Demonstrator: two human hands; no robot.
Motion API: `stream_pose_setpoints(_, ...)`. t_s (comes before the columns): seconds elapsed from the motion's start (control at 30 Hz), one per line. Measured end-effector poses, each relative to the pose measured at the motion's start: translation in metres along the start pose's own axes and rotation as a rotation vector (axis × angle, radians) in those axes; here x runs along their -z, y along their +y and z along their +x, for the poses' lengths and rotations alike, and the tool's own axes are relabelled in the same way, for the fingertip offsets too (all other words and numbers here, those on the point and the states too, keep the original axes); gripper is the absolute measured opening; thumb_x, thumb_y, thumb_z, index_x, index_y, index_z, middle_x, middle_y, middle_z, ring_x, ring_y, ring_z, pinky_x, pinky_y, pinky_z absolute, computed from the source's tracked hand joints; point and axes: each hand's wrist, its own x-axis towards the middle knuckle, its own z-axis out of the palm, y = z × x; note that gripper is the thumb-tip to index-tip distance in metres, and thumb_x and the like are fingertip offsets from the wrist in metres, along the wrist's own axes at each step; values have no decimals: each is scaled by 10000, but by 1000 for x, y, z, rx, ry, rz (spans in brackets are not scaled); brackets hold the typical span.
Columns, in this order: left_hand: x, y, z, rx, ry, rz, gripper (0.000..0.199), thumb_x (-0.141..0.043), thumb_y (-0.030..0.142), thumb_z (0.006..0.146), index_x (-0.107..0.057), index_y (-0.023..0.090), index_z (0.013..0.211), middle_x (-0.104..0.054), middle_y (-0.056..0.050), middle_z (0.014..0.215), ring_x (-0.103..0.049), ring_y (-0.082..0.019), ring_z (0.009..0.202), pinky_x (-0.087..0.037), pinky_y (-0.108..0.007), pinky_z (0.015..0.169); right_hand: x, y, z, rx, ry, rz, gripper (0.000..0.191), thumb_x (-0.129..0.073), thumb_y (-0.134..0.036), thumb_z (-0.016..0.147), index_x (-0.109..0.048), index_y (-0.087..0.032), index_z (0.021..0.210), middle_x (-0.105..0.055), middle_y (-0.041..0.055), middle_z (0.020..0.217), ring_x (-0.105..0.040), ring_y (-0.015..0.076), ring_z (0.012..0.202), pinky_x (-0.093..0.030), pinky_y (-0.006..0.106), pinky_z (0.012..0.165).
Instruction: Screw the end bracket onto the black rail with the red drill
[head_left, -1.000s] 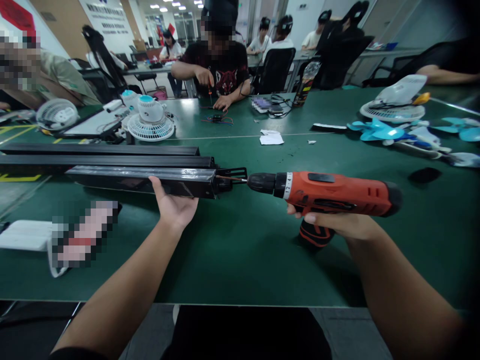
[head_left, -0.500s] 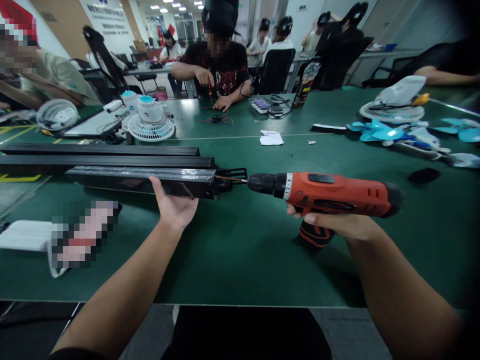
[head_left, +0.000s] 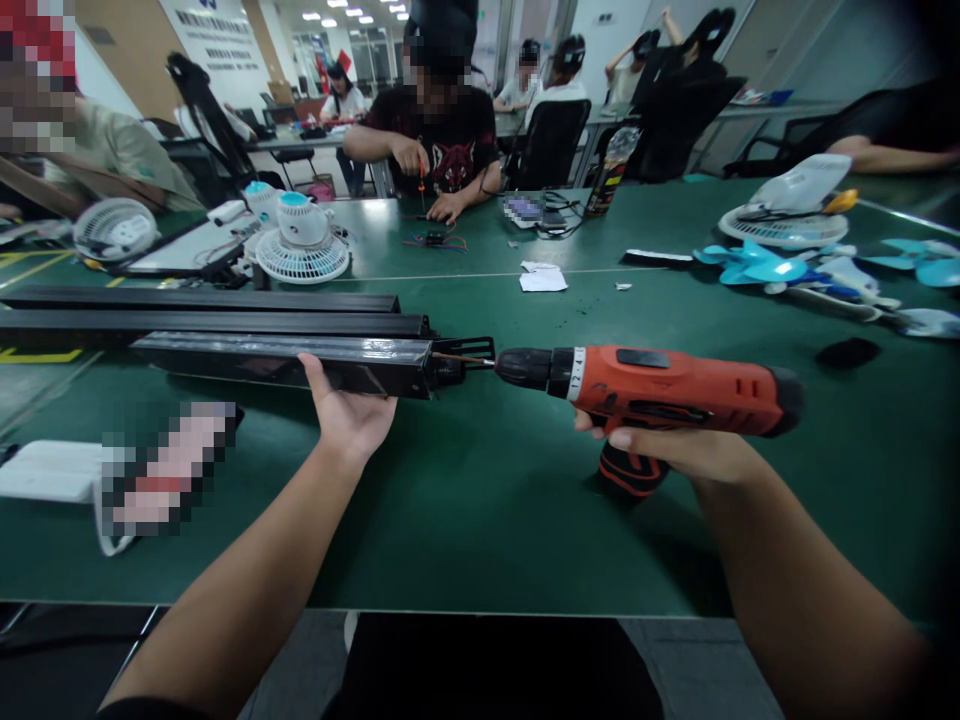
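Note:
A long black bar [head_left: 360, 352] with a glossy top lies at the centre left, its right end carrying a round black fitting and a slotted bracket [head_left: 478, 351]. My left hand [head_left: 351, 412] grips this bar from the near side, thumb up against its side and fingers hidden beneath. On the right, my right hand [head_left: 686, 450] is wrapped round the handle of a red and black power drill [head_left: 675, 385], which points left. The drill's long thin bit reaches through the bracket to the end face of the bar. Its tip is too small to make out.
Two more black bars [head_left: 217, 322] lie behind the held one. A phone-like object [head_left: 176, 470] and a white item [head_left: 56, 470] are at left. Fan parts [head_left: 300, 250], white paper [head_left: 543, 277], blue blades [head_left: 757, 262] and a bottle [head_left: 609, 170] stand farther back; a person works opposite.
My hands, the drill and the bar show no clear movement. In the background, a seated person's arm at the upper right has risen.

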Motion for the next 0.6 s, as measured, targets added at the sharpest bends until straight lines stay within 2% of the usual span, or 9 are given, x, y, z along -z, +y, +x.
stream_pose_setpoints(0.4, 6, 1, 3, 26, -37, -31, 865, -619, 903, 1030, -620, 369, 1711, -834, -67, 1515, -708, -315, 1528, -591, -438, 1261, -1, -1, 1, 21, -10, -22, 221, -1014, -381, 866, -925, -289, 1046, -912, 63, 941, -857, 251, 811, -761, 368, 782)
stream_pose_setpoints(0.6, 2, 1, 1, 21, -2, -10, 896, -606, 935, 1012, -654, 342, 1683, -838, -76, 1505, -708, -319, 1525, -595, -429, 1251, 0, -1, 0, 6, -26, -7, 231, -1022, -383, 874, -931, -286, 1062, -912, 70, 961, -855, 248, 834, -753, 359, 795)
